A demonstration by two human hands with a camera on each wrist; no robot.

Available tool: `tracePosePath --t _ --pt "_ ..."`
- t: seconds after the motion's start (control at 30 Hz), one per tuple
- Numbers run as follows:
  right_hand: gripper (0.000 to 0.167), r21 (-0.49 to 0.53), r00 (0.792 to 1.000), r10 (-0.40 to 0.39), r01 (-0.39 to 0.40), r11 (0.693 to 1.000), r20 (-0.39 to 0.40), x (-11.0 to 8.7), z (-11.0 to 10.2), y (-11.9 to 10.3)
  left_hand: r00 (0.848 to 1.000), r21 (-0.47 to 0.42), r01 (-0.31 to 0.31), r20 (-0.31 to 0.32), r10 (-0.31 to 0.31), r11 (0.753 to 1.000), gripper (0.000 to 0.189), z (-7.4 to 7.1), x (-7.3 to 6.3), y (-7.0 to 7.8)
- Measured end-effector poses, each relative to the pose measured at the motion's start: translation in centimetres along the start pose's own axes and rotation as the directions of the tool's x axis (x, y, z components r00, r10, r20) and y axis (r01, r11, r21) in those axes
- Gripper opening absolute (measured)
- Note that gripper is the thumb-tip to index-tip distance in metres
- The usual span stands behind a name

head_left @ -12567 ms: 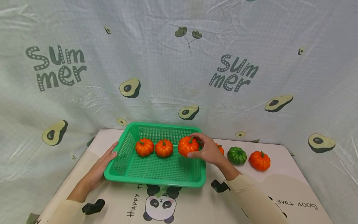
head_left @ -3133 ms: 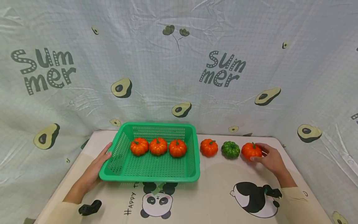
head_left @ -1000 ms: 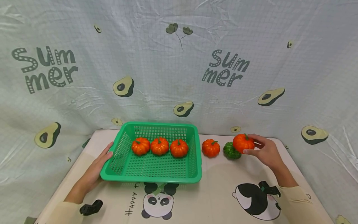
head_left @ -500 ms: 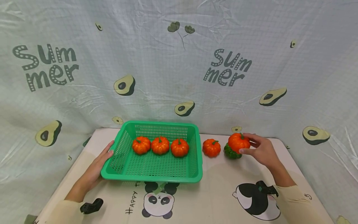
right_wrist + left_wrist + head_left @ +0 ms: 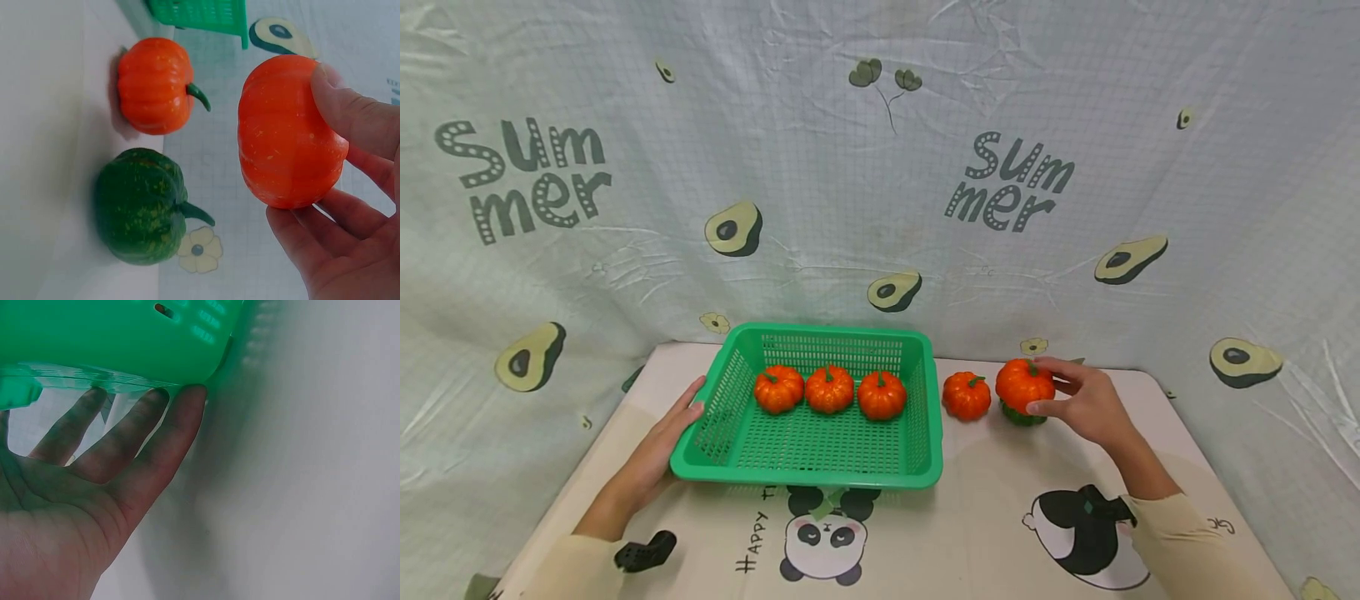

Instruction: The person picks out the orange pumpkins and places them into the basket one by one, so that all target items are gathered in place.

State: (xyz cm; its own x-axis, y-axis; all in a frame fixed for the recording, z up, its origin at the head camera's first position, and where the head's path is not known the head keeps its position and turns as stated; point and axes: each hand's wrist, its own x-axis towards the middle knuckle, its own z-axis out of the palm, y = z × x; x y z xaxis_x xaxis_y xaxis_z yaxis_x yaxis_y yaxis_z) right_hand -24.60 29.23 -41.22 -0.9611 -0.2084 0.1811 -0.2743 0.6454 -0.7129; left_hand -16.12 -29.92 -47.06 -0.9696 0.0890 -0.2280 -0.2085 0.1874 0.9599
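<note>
1. Right hand (image 5: pixel 1086 404): grips an orange pumpkin (image 5: pixel 1024 385) between thumb and fingers, holding it clear of the surface (image 5: pixel 947 533); in the head view the fruit partly covers the green pumpkin (image 5: pixel 140 206), while the right wrist view shows the two apart.
2. Left hand (image 5: pixel 658 450): fingers extended, fingertips touching the left side of a green basket (image 5: pixel 805 479).
3. Basket contents: three orange pumpkins in a row, namely the left pumpkin (image 5: pixel 778 389), middle pumpkin (image 5: pixel 829 389) and right pumpkin (image 5: pixel 882 396), with stems upward.
4. Right of the basket: a resting orange pumpkin (image 5: pixel 966 397) stands on the surface, between basket and green pumpkin.
5. Background: pale cloth (image 5: pixel 805 167) printed with avocados and "summer" lettering.
</note>
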Motion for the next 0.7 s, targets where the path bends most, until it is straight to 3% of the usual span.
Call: tracePosePath --t 0.7 --pt "0.058 0.074 0.996 -0.079 0.075 0.994 0.047 -0.2 1.9 -2.8 1.0 0.007 0.002 -0.008 -0.002 1.0 0.071 0.1 0.0 0.0"
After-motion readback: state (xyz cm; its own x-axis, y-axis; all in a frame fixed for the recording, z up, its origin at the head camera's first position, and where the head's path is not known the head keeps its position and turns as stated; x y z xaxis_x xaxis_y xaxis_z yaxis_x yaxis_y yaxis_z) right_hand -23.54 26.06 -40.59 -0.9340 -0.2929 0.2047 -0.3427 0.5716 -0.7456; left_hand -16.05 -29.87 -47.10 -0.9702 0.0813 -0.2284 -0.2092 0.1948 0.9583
